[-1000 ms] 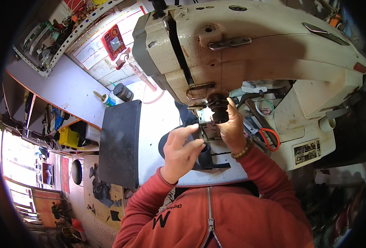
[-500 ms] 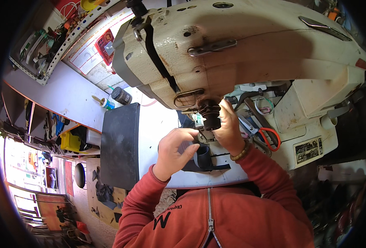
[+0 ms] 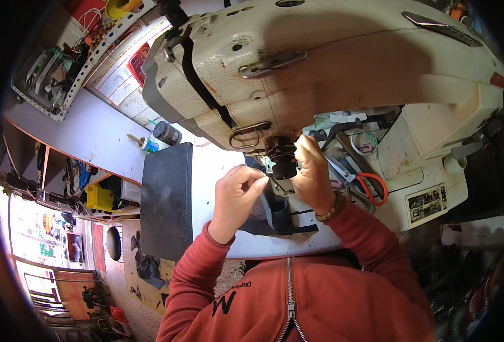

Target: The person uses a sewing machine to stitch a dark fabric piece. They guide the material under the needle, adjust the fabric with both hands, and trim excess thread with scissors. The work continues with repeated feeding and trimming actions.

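Note:
A large cream sewing machine (image 3: 354, 74) arches over both hands, its dark round knob (image 3: 284, 169) hanging between them. My left hand (image 3: 233, 196) is left of the knob, thumb and forefinger pressed together. Whatever sits in that pinch is too fine to make out. Close against the knob's right side, my right hand (image 3: 313, 181) is closed with its fingers curled; the fingertips are partly hidden behind the machine. Below and between the hands, a dark strip of material (image 3: 280, 219) lies curled into a loop on the white work surface (image 3: 209, 188).
Scissors with red-orange handles (image 3: 371, 188) and other tools lie right of my right hand. A black box-like panel (image 3: 165, 199) stands to the left. Beyond it are a dark jar (image 3: 166, 133) and a small blue-labelled can (image 3: 148, 144) holding a brush.
My left thumb and forefinger have come together and shifted slightly up toward the knob. The right fingers have curled in closer beside it. The machine appears shifted slightly left in view.

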A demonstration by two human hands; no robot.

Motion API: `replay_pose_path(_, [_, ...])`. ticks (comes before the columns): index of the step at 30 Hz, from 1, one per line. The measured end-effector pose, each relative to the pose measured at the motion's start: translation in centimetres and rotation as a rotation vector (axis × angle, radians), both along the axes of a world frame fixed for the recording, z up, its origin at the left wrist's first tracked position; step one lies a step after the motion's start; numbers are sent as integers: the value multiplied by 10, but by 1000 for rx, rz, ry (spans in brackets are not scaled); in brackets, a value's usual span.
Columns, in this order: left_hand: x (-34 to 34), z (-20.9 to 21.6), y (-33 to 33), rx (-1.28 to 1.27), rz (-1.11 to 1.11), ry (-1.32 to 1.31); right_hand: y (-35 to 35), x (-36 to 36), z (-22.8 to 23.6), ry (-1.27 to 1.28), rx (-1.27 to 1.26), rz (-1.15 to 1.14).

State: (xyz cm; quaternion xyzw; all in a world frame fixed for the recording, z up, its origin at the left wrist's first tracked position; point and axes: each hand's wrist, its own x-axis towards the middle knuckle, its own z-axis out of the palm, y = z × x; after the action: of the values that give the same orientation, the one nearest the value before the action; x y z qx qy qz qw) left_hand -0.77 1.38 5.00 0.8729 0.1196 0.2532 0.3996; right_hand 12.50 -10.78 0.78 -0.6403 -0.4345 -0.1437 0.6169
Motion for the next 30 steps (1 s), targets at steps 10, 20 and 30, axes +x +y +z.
replay_pose_path(10, [-2,0,-3,156,30,-113,-1,-2,1,-107,-40,-47])
replay_pose_path(20, [-1,-1,-8,79,27,-84,0,3,2,-23,-2,39])
replay_pose_path(30, [-5,3,-6,579,-157,-234,-3,5,15,-162,-204,-41])
